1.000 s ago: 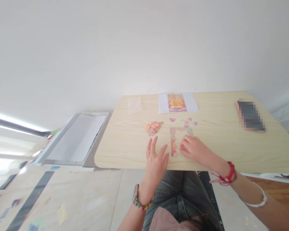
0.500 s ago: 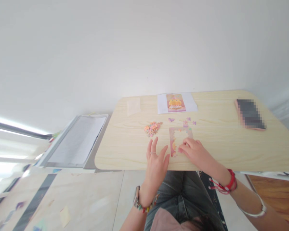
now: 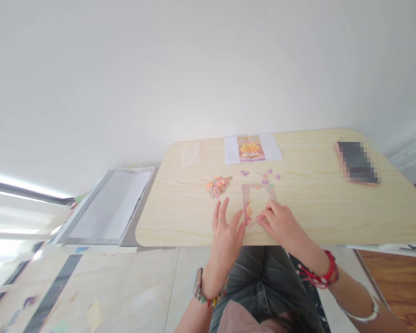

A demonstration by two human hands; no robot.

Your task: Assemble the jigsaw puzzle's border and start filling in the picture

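Note:
A partly assembled jigsaw puzzle [image 3: 248, 209] lies near the table's front edge, its border pieces joined around a bare middle. My right hand [image 3: 283, 224] is over its lower right part, thumb and fingertips pinching a small pink puzzle piece [image 3: 259, 218] at the bottom edge. My left hand [image 3: 226, 237] rests at the puzzle's left side, fingers spread, thumb and index close to the lower left corner. Beyond that hand is a heap of loose orange and pink pieces [image 3: 217, 187]. Several purple pieces [image 3: 265, 179] lie just above the puzzle, with another purple bit [image 3: 244, 173] to their left.
A paper sheet with a printed picture of a yellow figure [image 3: 250, 149] lies at the back of the table [image 3: 319, 208]. At the left back is a pale translucent packet [image 3: 190, 155]. A phone [image 3: 357, 162] sits far right. Lined paper [image 3: 111, 206] is on a lower surface at left.
My right hand has moved slightly down and toward the puzzle's bottom edge with the pink piece. My left hand is nearly still. The whole view has shifted a little.

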